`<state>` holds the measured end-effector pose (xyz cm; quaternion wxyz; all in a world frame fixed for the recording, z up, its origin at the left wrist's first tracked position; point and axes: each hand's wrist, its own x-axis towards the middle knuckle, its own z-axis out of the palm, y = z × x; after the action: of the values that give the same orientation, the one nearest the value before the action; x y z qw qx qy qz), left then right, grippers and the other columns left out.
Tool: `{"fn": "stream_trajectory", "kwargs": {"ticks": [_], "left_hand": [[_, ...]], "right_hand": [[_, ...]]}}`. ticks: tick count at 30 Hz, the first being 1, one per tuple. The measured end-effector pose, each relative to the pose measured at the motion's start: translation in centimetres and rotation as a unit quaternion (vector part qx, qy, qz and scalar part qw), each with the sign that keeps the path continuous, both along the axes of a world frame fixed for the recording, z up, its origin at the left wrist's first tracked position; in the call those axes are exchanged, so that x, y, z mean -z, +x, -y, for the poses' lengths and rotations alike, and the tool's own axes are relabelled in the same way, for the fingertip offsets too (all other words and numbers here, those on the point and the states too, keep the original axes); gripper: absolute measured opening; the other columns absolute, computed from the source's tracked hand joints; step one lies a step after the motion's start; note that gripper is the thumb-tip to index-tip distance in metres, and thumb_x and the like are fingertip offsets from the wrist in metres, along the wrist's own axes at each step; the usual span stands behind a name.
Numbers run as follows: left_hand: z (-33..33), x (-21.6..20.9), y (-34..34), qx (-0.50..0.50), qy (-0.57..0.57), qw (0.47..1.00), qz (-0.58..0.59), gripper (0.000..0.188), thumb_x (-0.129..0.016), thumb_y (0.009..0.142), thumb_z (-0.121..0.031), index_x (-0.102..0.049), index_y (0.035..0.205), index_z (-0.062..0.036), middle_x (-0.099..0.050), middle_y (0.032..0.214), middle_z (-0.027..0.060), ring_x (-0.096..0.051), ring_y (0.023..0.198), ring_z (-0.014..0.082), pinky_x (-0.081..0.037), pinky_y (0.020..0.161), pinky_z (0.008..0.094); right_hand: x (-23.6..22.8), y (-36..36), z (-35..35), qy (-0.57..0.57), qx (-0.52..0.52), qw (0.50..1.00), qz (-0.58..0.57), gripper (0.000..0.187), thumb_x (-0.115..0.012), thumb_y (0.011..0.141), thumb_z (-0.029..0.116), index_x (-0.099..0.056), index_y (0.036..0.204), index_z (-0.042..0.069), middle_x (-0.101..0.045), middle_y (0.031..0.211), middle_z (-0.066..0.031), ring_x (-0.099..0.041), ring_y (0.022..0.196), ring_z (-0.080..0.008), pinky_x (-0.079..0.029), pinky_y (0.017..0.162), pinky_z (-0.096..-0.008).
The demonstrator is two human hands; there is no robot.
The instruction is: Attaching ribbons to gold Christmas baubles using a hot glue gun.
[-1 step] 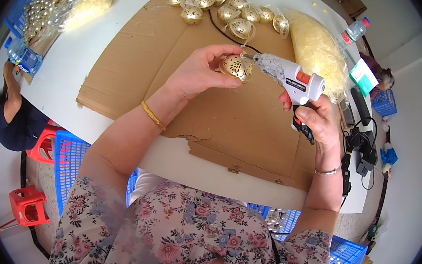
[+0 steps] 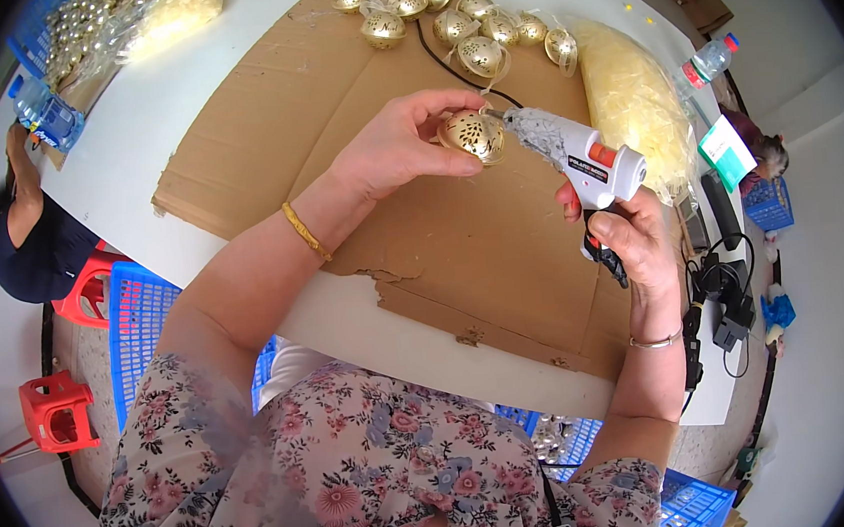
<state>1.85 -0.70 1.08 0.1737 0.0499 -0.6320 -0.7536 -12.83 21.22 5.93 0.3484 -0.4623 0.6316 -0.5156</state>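
Observation:
My left hand [image 2: 411, 139] pinches a gold ball ornament [image 2: 473, 139] with small cut-out holes, thumb below and fingers above. In my right hand [image 2: 636, 240] is a white hot glue gun [image 2: 589, 159] with an orange-red part and a grey, crusted front. Its nozzle points left and meets the top of the ornament beside my left fingertips; whether it touches is too small to tell. Both hands are above a brown cardboard sheet [image 2: 329, 121]. Beyond them, several similar gold ornaments [image 2: 480, 56] with pale ribbons lie on the cardboard's far part.
A bag of pale yellow sticks [image 2: 628, 95] lies right of the cardboard. A black cable [image 2: 439, 56] runs across the far side. Bottles [image 2: 711, 63] [image 2: 48, 114] stand at both table sides. Black adapters [image 2: 732, 307] sit at the right edge. People work at left [image 2: 23, 233] and right.
The glue gun has shifted very slightly to the left. My left hand and the ornament stay in place.

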Motion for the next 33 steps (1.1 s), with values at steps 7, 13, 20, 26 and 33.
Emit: {"fn": "stream_trajectory", "kwargs": {"ticks": [7, 13, 20, 26, 33], "left_hand": [[0.2, 0.7, -0.4, -0.009, 0.008, 0.999, -0.035, 0.061, -0.075, 0.064, -0.004, -0.049, 0.119, 0.0012, -0.058, 0.102, 0.0057, -0.055, 0.089, 0.0120, -0.047, 0.078, 0.0261], [0.1, 0.8, -0.2, -0.007, 0.020, 0.999, -0.043, 0.059, -0.074, 0.065, -0.004, -0.049, 0.118, 0.0010, -0.059, 0.102, 0.0052, -0.055, 0.089, 0.0115, -0.046, 0.079, 0.0262], [-0.2, 0.6, -0.2, 0.002, 0.026, 0.999, -0.025, 0.059, -0.073, 0.065, -0.002, -0.049, 0.119, 0.0011, -0.058, 0.103, 0.0054, -0.055, 0.089, 0.0114, -0.046, 0.080, 0.0259], [0.0, 1.5, -0.4, 0.003, -0.002, 1.000, 0.012, 0.059, -0.072, 0.065, -0.002, -0.048, 0.119, 0.0017, -0.057, 0.107, 0.0064, -0.054, 0.095, 0.0126, -0.045, 0.085, 0.0268], [0.8, 2.3, -1.0, -0.094, 0.030, 0.995, 0.001, 0.056, -0.072, 0.068, -0.002, -0.048, 0.119, 0.0016, -0.057, 0.103, 0.0068, -0.056, 0.090, 0.0127, -0.048, 0.080, 0.0248]], "right_hand": [[-0.7, -0.1, -0.3, -0.027, 0.017, 0.999, 0.012, 0.057, -0.064, 0.072, 0.030, -0.052, 0.115, -0.005, -0.060, 0.091, -0.0113, -0.053, 0.079, -0.0153, -0.044, 0.072, -0.0285], [0.0, -0.1, 0.1, 0.020, -0.016, 1.000, -0.005, 0.063, -0.064, 0.070, 0.031, -0.048, 0.119, -0.005, -0.060, 0.092, -0.0124, -0.053, 0.079, -0.0168, -0.043, 0.073, -0.0291], [-0.5, 0.6, -0.4, -0.065, -0.003, 0.998, 0.012, 0.064, -0.065, 0.071, 0.033, -0.047, 0.121, -0.003, -0.060, 0.097, -0.0146, -0.055, 0.085, -0.0202, -0.043, 0.078, -0.0330], [-1.1, 1.1, -0.5, -0.060, -0.001, 0.998, -0.022, 0.065, -0.066, 0.072, 0.035, -0.046, 0.121, -0.003, -0.059, 0.101, -0.0147, -0.056, 0.088, -0.0210, -0.043, 0.081, -0.0339], [-1.9, 2.2, -1.6, -0.093, 0.054, 0.988, -0.114, 0.067, -0.072, 0.070, 0.033, -0.047, 0.120, -0.005, -0.055, 0.111, -0.0146, -0.054, 0.099, -0.0221, -0.041, 0.084, -0.0335]]}}
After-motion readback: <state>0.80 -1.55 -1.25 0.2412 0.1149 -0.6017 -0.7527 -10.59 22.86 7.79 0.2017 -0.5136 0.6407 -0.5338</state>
